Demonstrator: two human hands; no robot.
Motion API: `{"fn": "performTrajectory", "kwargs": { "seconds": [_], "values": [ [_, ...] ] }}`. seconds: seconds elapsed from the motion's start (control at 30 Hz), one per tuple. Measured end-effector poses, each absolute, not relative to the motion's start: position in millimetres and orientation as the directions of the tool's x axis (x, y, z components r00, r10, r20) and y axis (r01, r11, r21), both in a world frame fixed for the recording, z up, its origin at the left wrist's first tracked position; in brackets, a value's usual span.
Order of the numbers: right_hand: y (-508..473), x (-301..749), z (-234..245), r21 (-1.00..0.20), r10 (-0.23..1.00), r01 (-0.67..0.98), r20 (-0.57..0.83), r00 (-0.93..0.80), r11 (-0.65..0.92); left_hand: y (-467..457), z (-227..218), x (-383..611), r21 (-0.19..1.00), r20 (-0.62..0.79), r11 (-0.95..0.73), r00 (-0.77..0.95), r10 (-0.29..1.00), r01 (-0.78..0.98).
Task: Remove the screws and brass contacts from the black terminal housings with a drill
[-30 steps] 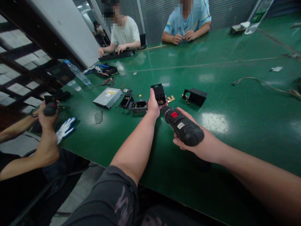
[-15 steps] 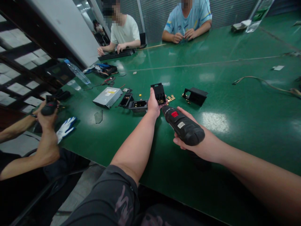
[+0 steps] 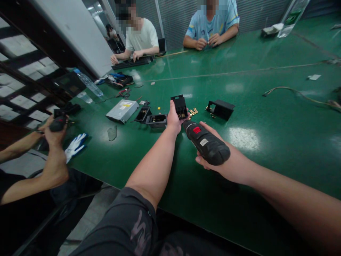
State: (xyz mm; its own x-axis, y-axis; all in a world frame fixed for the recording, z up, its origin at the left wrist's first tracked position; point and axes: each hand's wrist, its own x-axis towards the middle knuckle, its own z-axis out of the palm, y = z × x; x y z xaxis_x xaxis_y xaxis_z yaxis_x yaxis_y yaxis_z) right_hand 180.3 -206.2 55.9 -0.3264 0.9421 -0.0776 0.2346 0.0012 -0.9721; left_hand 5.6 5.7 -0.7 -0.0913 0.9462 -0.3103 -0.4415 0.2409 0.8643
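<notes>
My left hand is closed round a black plastic housing, tilted up with its compartments and brass bits facing me. My right hand grips a black cordless drill with a red switch on top. The drill's nose points at the lower edge of the housing; whether its tip touches a screw is hidden. Gold-coloured metal plates lie just behind my left hand. Left of it stand two open black housings, and another black housing lies to the right.
A silver disc drive and a flat grey-green piece lie left on the green table. A co-worker at the left holds another drill beside a white-blue glove. Two people sit opposite. A cable lies at the right.
The drill in my right hand has shifted very slightly left at its rear. My left hand and the housing stay nearly where they were.
</notes>
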Motion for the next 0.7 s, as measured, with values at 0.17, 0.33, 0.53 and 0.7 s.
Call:
{"fn": "performTrajectory", "kwargs": {
  "seconds": [0.17, 0.33, 0.53, 0.7],
  "values": [
    [-206.4, 179.9, 57.0, -0.974, 0.941, 0.226, -0.077, -0.33, 0.0, 2.0, 4.7, 6.8, 0.846, -0.351, 0.267, -0.103, 0.931, -0.462],
    [-206.1, 180.1, 57.3, -0.975, 0.943, 0.224, -0.075, -0.326, 0.0, 3.6, 1.8, 5.4, 0.853, -0.312, 0.238, -0.089, 0.946, -0.464],
    [-206.1, 180.8, 56.1, -0.977, 0.943, 0.214, -0.064, -0.327, 0.007, 6.3, -1.9, 4.5, 0.857, -0.297, 0.23, -0.079, 0.952, -0.46],
    [-205.9, 180.9, 55.2, -0.974, 0.941, 0.226, -0.067, -0.333, 0.011, 6.2, -2.2, 5.2, 0.857, -0.304, 0.238, -0.075, 0.95, -0.457]
  ]
}}
